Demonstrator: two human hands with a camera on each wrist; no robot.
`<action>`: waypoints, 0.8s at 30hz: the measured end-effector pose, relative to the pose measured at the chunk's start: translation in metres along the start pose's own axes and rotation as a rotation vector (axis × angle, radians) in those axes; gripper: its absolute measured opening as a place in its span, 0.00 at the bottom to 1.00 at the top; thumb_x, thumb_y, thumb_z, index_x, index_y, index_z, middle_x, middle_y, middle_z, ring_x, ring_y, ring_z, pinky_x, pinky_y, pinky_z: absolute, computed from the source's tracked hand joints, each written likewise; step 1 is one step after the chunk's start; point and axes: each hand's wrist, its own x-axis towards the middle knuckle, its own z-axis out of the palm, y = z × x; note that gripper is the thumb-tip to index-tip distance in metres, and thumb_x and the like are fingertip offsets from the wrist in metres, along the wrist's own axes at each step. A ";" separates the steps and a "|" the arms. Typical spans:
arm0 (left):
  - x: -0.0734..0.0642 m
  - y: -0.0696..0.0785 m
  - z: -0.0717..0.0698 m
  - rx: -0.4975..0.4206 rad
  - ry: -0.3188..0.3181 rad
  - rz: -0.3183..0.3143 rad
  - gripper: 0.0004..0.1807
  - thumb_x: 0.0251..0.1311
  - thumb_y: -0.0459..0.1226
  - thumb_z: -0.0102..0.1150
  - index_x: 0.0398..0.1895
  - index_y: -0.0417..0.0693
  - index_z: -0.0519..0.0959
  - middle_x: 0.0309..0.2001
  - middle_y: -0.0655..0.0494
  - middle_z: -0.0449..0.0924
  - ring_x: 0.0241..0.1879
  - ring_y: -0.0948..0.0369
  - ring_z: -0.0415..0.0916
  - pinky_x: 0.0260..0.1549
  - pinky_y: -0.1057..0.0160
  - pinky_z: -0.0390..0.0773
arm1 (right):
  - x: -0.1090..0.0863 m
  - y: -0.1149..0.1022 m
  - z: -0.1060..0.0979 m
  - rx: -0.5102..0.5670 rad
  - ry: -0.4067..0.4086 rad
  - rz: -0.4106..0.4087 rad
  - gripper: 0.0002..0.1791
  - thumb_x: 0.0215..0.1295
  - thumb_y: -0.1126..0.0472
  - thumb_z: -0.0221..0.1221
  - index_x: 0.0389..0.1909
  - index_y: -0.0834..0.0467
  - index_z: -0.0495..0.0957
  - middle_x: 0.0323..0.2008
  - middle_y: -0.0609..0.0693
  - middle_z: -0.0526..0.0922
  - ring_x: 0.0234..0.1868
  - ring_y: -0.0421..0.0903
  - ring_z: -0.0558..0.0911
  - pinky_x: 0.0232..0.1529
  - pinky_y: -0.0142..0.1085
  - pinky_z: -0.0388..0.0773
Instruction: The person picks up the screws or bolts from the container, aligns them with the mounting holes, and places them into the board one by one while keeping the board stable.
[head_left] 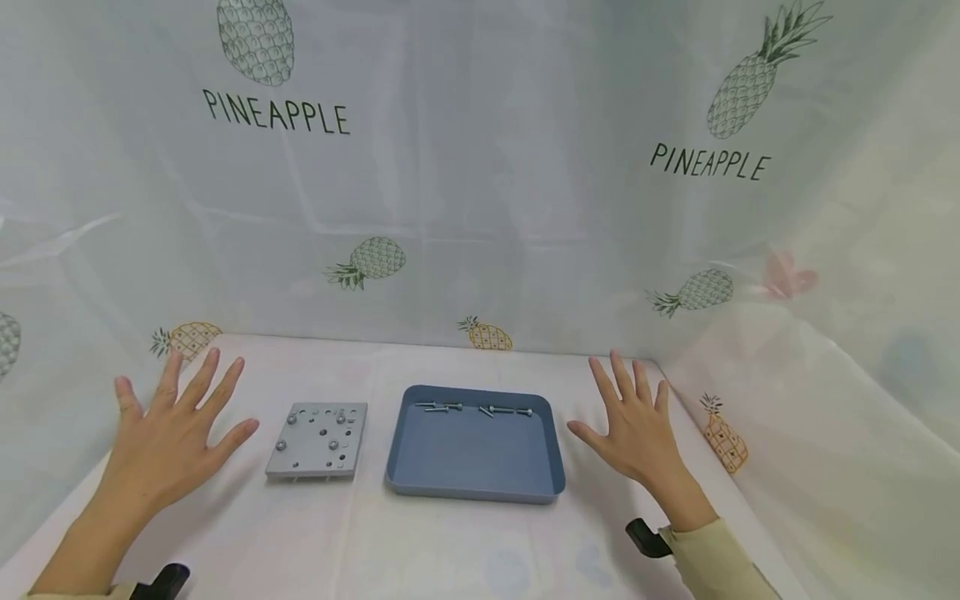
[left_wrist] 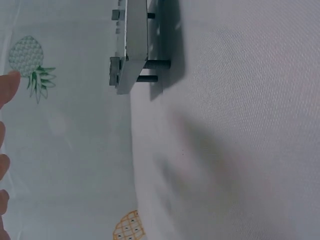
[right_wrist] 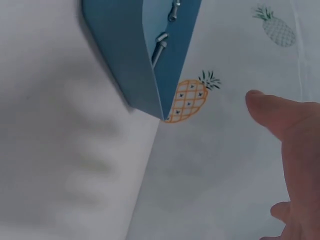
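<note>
My left hand hovers over the table's left side, fingers spread wide and holding nothing. Just right of it is a square grey metal plate with holes and several bolts standing in it. In the left wrist view, bolt shanks poke out beneath the plate. A shallow blue tray sits mid-table, with several loose silver bolts along its far side. To the right of the tray, my right hand is also spread and holds nothing; its thumb points toward the tray.
The table has a pale cloth. Behind it hangs a whitish curtain printed with pineapples, which also folds in along the left and right sides. Each wrist carries a black strap mount.
</note>
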 end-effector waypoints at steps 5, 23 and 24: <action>0.003 0.003 -0.001 -0.062 0.002 0.003 0.53 0.72 0.63 0.57 0.89 0.61 0.39 0.87 0.48 0.35 0.84 0.39 0.22 0.67 0.22 0.20 | 0.009 -0.007 -0.001 0.036 -0.032 -0.020 0.59 0.63 0.34 0.69 0.87 0.50 0.49 0.83 0.63 0.54 0.81 0.72 0.54 0.70 0.78 0.48; -0.008 0.025 0.006 -0.461 -0.113 -0.087 0.49 0.78 0.56 0.56 0.89 0.59 0.38 0.87 0.48 0.35 0.84 0.35 0.37 0.61 0.17 0.52 | 0.032 -0.015 0.019 0.322 -0.138 -0.115 0.44 0.63 0.52 0.76 0.78 0.56 0.70 0.69 0.62 0.77 0.70 0.67 0.73 0.62 0.68 0.72; -0.009 0.025 0.006 -0.477 -0.122 -0.095 0.49 0.78 0.56 0.55 0.89 0.60 0.38 0.87 0.46 0.36 0.83 0.34 0.39 0.59 0.17 0.53 | 0.034 -0.015 0.021 0.352 -0.145 -0.124 0.42 0.63 0.54 0.76 0.76 0.57 0.71 0.69 0.61 0.78 0.70 0.67 0.73 0.63 0.68 0.72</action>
